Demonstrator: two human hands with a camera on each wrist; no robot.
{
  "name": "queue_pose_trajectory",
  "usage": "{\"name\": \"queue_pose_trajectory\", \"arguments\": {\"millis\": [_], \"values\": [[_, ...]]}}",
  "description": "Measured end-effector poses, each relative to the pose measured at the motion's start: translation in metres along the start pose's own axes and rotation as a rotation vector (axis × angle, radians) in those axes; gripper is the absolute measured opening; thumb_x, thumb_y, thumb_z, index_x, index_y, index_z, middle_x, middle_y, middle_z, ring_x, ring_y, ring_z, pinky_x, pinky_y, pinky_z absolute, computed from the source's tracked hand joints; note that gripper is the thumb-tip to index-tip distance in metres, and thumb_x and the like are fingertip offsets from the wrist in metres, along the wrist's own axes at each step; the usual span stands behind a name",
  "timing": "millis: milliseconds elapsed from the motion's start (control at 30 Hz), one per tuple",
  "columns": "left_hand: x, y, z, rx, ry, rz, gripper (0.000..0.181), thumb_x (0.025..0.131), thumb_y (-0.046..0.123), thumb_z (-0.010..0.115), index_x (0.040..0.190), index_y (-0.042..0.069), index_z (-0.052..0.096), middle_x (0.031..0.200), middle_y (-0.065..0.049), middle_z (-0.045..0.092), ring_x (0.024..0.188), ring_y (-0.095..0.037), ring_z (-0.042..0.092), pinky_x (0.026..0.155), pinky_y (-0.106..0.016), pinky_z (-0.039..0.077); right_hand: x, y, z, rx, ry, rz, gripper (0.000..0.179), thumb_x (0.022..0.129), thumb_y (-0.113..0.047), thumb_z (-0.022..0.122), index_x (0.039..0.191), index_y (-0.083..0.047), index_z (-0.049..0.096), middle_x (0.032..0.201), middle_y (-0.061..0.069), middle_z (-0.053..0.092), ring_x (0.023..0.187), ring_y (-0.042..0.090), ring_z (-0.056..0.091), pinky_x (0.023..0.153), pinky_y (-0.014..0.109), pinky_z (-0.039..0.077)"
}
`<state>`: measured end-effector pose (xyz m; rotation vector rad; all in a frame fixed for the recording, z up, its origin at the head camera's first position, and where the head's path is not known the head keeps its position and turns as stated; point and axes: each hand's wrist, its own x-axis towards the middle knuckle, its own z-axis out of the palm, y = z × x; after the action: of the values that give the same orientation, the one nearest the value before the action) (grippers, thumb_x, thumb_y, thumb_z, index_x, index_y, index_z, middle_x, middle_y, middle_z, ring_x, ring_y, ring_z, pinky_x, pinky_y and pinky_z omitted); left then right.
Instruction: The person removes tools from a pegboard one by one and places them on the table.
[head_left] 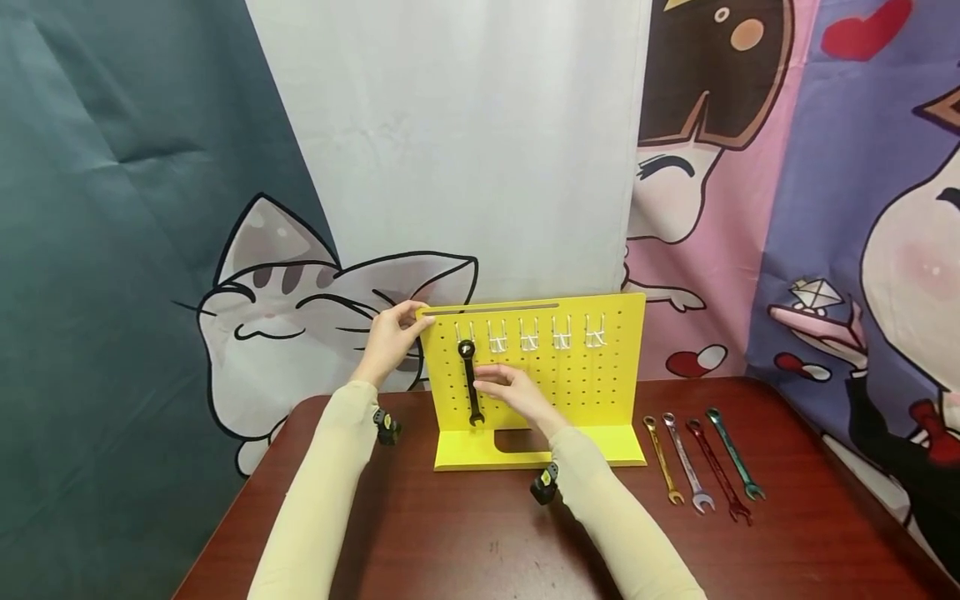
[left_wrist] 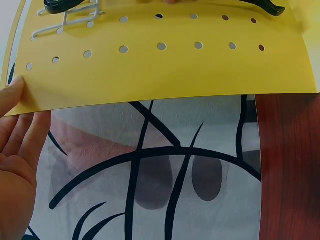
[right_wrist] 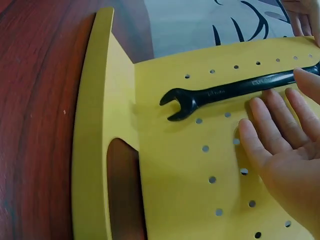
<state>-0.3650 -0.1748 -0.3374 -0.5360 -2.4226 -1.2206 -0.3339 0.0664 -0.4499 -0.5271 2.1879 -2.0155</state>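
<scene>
A black combination wrench [head_left: 470,383] hangs upright from the leftmost white hook of a yellow pegboard [head_left: 585,383], its ring end up and its open jaw down. My left hand [head_left: 390,337] grips the board's upper left corner, thumb on the front and fingers behind, as the left wrist view also shows. Beside the wrench is my right hand [head_left: 517,392], fingers extended. In the right wrist view its fingertips [right_wrist: 257,105] lie along the wrench's shank, with the thumb over it; whether they touch it, I cannot tell.
Several white double hooks [head_left: 529,337] line the board's upper part. Right of the board, a gold wrench [head_left: 663,460], a silver wrench [head_left: 688,463], a red wrench [head_left: 718,471] and a green wrench [head_left: 735,454] lie on the brown table [head_left: 450,533]. A printed curtain [head_left: 465,150] hangs behind.
</scene>
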Motion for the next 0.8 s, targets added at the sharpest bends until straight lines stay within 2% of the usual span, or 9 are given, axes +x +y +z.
{"name": "queue_pose_trajectory", "arguments": {"millis": [200, 367, 800], "values": [[-0.001, 0.000, 0.000, -0.013, 0.008, 0.009, 0.028, 0.097, 0.027, 0.071, 0.119, 0.010, 0.071, 0.099, -0.010, 0.071, 0.095, -0.024, 0.068, 0.075, -0.038, 0.051, 0.000, 0.003, 0.009, -0.008, 0.011, -0.007, 0.050, 0.097, -0.026, 0.070, 0.141, -0.007, 0.058, 0.135, 0.012, 0.062, 0.122, 0.028, 0.060, 0.102, 0.043, 0.048], [-0.001, 0.000, 0.000, -0.015, 0.008, 0.003, 0.029, 0.097, 0.028, 0.071, 0.119, 0.010, 0.071, 0.100, -0.010, 0.071, 0.093, -0.024, 0.067, 0.073, -0.037, 0.051, 0.001, 0.005, 0.014, -0.026, 0.049, -0.015, 0.047, 0.097, -0.025, 0.071, 0.140, -0.009, 0.059, 0.132, 0.011, 0.064, 0.119, 0.026, 0.061, 0.099, 0.040, 0.050], [0.000, -0.002, 0.001, -0.018, 0.012, 0.008, 0.027, 0.096, 0.028, 0.072, 0.118, 0.011, 0.072, 0.098, -0.009, 0.071, 0.092, -0.023, 0.067, 0.070, -0.035, 0.052, 0.001, 0.005, 0.021, -0.014, 0.121, -0.037, 0.039, 0.098, -0.018, 0.069, 0.133, -0.003, 0.062, 0.123, 0.014, 0.067, 0.108, 0.027, 0.066, 0.092, 0.036, 0.054]]}}
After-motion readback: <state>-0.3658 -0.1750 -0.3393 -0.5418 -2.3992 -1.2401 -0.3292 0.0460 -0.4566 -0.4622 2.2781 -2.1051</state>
